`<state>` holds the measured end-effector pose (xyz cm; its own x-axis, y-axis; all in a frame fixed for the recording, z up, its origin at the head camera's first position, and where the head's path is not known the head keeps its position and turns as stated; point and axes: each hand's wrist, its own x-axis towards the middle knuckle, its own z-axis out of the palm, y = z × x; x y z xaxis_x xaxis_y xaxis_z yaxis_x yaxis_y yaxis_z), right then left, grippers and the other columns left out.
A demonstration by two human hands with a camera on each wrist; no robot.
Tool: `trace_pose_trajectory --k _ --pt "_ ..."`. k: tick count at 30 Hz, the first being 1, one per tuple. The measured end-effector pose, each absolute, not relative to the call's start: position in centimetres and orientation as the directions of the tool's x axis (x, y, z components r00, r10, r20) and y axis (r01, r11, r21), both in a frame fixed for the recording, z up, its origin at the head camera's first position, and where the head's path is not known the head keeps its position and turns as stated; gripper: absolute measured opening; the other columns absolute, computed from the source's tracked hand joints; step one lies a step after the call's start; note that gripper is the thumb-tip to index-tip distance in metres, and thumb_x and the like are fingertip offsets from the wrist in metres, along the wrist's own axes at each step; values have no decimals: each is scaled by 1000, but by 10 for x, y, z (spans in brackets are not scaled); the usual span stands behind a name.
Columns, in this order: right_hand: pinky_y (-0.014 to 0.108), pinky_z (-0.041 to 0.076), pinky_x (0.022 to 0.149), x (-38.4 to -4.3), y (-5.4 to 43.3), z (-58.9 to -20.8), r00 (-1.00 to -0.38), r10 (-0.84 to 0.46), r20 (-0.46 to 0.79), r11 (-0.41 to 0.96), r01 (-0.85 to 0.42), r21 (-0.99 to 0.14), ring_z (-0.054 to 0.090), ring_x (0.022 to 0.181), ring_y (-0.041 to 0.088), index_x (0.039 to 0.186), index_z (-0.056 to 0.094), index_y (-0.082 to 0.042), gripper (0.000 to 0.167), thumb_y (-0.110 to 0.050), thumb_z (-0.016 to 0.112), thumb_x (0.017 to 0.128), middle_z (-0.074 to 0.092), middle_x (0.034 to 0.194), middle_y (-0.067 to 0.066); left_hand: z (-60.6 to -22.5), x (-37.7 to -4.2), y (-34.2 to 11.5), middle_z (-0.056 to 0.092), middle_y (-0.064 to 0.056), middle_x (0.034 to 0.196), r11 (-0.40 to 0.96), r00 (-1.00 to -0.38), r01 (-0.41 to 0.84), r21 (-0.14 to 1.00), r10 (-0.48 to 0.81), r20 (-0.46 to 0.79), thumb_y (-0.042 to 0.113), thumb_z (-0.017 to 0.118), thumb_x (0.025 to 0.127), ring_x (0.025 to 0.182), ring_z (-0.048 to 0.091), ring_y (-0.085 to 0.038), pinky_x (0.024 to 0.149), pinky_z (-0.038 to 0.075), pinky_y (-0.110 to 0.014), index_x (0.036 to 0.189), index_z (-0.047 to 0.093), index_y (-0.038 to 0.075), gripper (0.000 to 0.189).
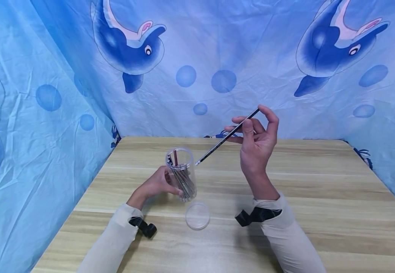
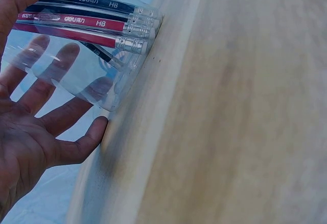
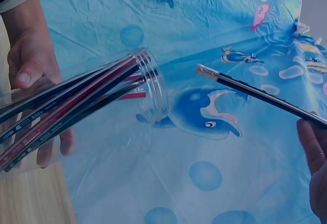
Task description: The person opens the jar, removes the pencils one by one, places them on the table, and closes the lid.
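Note:
My left hand (image 1: 158, 182) holds a clear plastic jar (image 1: 192, 178) around its side, thumb in front. Inside lean several black and red pencils (image 1: 183, 181). In the left wrist view, the red pencil (image 2: 97, 21) is marked HB, and silver-banded eraser ends stand at the jar's base. My right hand (image 1: 259, 146) pinches a black pencil (image 1: 221, 141) between thumb and fingers, raised above the table. This pencil slants, its eraser end down to the left, just right of the jar's mouth. In the right wrist view that end is apart from the rim.
A round clear lid (image 1: 197, 216) lies flat on the wooden table (image 1: 320, 182), in front of the jar. Blue cloth (image 1: 197, 45) with printed dolphins hangs behind the table and at its sides. Black camera mounts are strapped to both wrists.

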<state>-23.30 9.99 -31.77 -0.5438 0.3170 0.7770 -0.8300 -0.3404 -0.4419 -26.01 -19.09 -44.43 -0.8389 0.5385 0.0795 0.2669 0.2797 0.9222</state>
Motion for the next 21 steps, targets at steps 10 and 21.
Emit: trace_pose_trajectory --k 10,21 --pt "36 60 59 -244 104 -326 -716 180 675 -347 -688 -637 71 78 23 137 45 -9 37 -7 55 101 69 97 14 -442 -261 -190 70 -7 114 278 -840 269 922 536 83 5 91 65 105 63 -28 95 47 -42 122 64 5 63" --pt "38 60 59 -258 108 -341 -908 86 409 -285 -416 -864 67 86 20 134 49 -12 36 -8 59 100 64 102 10 -442 -259 -190 71 -7 113 284 -842 263 922 535 75 5 91 65 104 63 -27 94 47 -39 120 65 5 61"
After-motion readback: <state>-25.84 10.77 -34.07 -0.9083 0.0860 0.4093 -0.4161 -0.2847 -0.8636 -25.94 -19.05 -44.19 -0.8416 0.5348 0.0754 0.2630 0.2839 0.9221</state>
